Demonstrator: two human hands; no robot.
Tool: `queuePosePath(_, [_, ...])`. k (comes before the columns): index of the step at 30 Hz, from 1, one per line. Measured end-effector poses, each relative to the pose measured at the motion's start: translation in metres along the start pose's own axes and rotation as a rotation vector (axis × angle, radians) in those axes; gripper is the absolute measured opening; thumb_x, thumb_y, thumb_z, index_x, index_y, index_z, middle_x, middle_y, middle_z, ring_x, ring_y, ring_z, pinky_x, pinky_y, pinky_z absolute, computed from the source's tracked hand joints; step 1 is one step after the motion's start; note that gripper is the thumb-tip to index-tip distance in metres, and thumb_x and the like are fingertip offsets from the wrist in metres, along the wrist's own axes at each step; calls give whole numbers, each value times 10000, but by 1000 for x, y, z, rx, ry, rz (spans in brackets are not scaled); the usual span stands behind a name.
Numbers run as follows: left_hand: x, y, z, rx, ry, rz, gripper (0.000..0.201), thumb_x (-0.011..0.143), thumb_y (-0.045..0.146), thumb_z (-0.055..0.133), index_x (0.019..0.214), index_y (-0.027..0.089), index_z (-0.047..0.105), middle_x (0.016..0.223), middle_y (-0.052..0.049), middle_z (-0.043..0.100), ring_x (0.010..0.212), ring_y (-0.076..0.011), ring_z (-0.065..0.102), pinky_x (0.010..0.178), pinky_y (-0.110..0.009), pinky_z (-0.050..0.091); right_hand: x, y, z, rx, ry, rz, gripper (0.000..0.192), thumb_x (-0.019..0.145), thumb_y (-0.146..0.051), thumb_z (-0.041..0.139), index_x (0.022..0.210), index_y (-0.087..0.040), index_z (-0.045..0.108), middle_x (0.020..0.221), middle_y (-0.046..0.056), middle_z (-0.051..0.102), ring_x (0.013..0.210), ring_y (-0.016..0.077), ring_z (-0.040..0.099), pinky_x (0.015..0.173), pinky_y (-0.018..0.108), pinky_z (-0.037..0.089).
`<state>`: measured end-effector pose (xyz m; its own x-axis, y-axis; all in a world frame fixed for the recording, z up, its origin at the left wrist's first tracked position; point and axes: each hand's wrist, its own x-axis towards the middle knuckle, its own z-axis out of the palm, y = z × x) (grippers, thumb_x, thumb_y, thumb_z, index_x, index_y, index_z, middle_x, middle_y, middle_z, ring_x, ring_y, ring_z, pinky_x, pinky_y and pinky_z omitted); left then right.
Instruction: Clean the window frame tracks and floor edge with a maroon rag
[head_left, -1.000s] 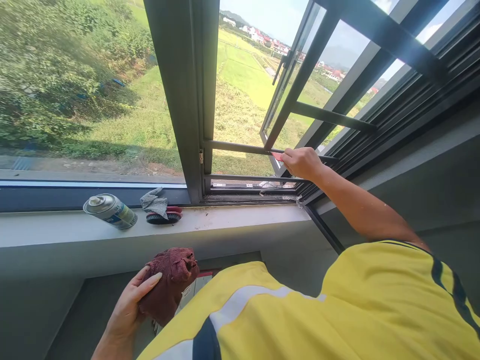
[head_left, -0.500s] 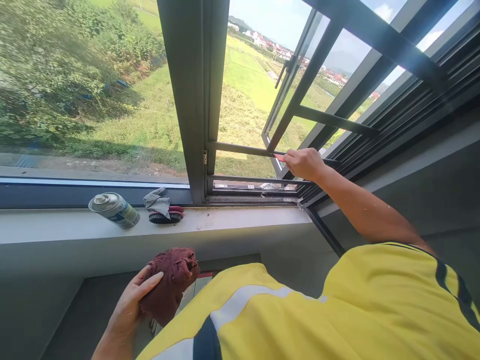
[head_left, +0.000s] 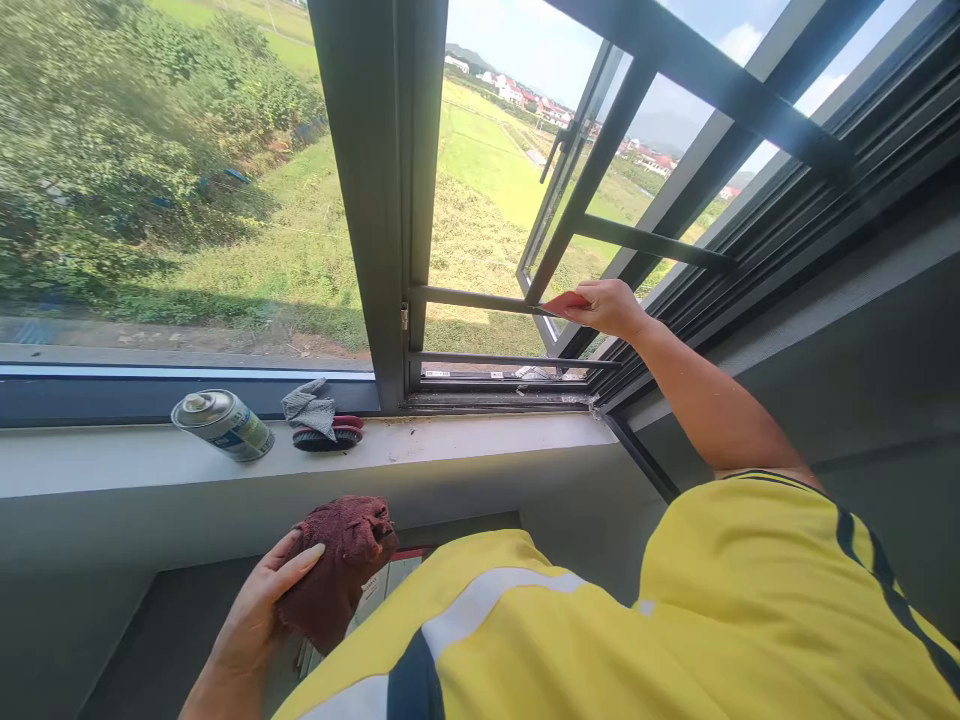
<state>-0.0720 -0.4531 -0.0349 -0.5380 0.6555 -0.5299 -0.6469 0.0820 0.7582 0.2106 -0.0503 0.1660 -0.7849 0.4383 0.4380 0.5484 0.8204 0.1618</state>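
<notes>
My left hand (head_left: 259, 600) is closed around a bunched maroon cloth (head_left: 337, 570), held below the sill near my body. At the window guard, my right hand (head_left: 604, 308) pinches a flat red scraper (head_left: 562, 302). The scraper's edge meets the lower horizontal bar (head_left: 480, 299) where a long slanting bar (head_left: 589, 195) joins it. Its far side is partly hidden by my fingers.
On the white sill (head_left: 450, 440) stand a spray can (head_left: 225, 425) and a dark-bristled brush (head_left: 330, 435) with a grey cloth (head_left: 309, 405) on it. Debris lies in the window track (head_left: 495, 398). Outside, an open window sash (head_left: 559, 190) hangs beyond the bars.
My right hand has turned slightly and shifted left along the bar, so more of the red scraper's flat face shows. My left hand keeps the cloth in nearly the same place.
</notes>
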Motion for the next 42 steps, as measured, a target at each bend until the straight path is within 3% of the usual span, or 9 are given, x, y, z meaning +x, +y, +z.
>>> queuePosePath(5, [-4,-2,8,12,-26,12,619,400,205,868,987,210,674,850,-48,730,763,-303,691,558,-282,595,-1,6,3,238,43,111,235,774,-354,600,665,-157,668,635,14,598,597,104,487,555,239,326])
queuePosePath(9, [-8,-4,15,42,-47,3,576,427,194,845,973,182,661,839,-62,726,751,-302,691,547,-281,586,-6,7,10,534,82,223,147,724,-294,666,760,-161,716,727,23,656,665,117,548,606,238,412])
queuePosePath(14, [-16,-6,21,59,-73,9,545,461,191,832,965,182,625,848,-63,722,689,-276,689,546,-282,578,-13,12,28,901,153,396,223,655,-269,739,841,-146,731,764,35,680,679,133,595,592,239,486])
queuePosePath(23, [-19,-8,31,104,-82,2,593,491,166,781,1065,168,632,842,-67,721,752,-293,690,581,-292,584,-25,8,61,1218,293,557,300,581,-267,786,833,-121,712,747,28,682,704,145,611,584,231,520])
queuePosePath(29, [-12,-7,35,137,-110,-32,582,453,161,804,1009,170,628,825,-65,718,703,-282,689,561,-297,579,-21,-14,58,1356,326,531,303,576,-261,792,845,-150,708,786,15,683,766,144,617,658,243,531])
queuePosePath(34, [-3,-6,48,169,-170,3,694,461,221,841,1106,169,589,835,-71,714,669,-260,683,546,-277,561,-13,-81,56,1084,192,290,196,728,-336,700,868,-199,707,846,23,653,836,158,588,733,259,495])
queuePosePath(37, [4,-4,71,196,-304,53,810,460,390,868,1169,139,566,873,-99,707,580,-215,657,464,-235,510,-20,-145,71,761,98,-58,177,861,-352,556,888,-247,695,925,51,643,897,184,567,797,305,457])
queuePosePath(40, [9,1,101,129,-470,100,860,536,626,760,1201,120,559,923,-133,696,600,-224,654,431,-240,483,-32,-200,85,543,10,-422,260,928,-306,417,990,-276,668,1065,73,631,974,208,531,839,359,418])
queuePosePath(42, [10,4,118,99,-439,113,754,645,595,707,1224,140,549,923,-125,697,664,-245,670,475,-258,510,-39,-215,87,510,-17,-530,277,932,-300,400,1036,-275,656,1113,76,619,987,211,516,839,369,407])
